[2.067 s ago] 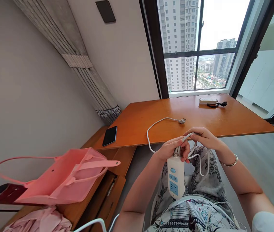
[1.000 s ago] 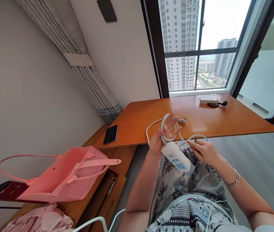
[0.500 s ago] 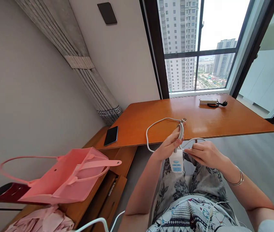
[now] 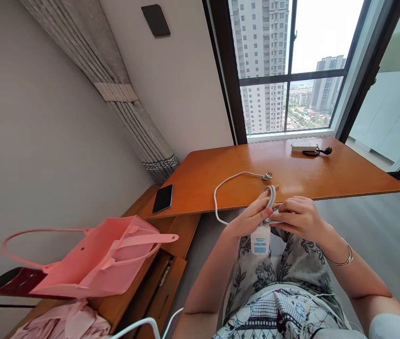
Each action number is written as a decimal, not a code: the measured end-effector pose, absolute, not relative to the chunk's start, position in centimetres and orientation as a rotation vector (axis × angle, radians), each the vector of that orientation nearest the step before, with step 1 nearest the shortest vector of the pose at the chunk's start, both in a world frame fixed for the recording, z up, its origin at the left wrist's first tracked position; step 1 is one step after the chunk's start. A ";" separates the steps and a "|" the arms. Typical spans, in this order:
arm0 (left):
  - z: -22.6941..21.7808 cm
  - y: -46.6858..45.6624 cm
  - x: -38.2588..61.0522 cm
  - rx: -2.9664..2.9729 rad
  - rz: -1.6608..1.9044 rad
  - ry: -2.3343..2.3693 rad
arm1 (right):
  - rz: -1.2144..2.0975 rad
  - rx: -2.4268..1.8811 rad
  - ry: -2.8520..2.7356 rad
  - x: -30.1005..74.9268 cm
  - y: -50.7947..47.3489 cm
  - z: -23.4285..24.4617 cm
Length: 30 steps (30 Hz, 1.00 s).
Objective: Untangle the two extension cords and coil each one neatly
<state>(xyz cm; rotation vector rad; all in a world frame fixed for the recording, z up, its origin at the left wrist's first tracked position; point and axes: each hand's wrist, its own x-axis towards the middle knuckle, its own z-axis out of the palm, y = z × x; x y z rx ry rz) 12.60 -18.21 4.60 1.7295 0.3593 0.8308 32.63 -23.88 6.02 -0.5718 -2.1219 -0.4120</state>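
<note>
My left hand [image 4: 254, 214] is closed around a looped white cord [image 4: 271, 195], just above my lap. From the cord hangs a white power strip [image 4: 260, 239] with blue markings, its lower end over my knees; its upper part is hidden behind my fingers. Close against the loop, my right hand [image 4: 297, 216] pinches a length of the same cord. The cord's free end runs left and arcs over the table edge, and its pronged plug [image 4: 267, 176] lies on the wooden table [image 4: 200, 176].
A black phone [image 4: 163, 198] lies on the table's left part. Toward the window is a second power strip [image 4: 304, 148] with a black plug. At left, a pink bag [image 4: 97, 263] stands on a wooden cabinet beside a dark red object [image 4: 20, 281] and pink cloth [image 4: 62, 322].
My right hand has moved left and up to the loop, drawing the cord in. The loop and power strip have shifted slightly right; my left hand has dropped away from the plug.
</note>
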 end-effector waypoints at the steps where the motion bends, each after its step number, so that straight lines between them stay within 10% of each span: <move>1: 4.4 -18.2 12.8 1.718 0.854 0.353 | -0.415 -0.571 -2.105 32.5 -23.9 6.1; 17: 3.6 -19.3 13.7 1.406 0.367 0.251 | 0.624 -1.067 -2.162 33.6 -21.7 7.5; 30: 3.0 -19.4 14.1 0.950 0.727 0.037 | 1.240 -0.680 -1.349 32.1 -20.1 2.2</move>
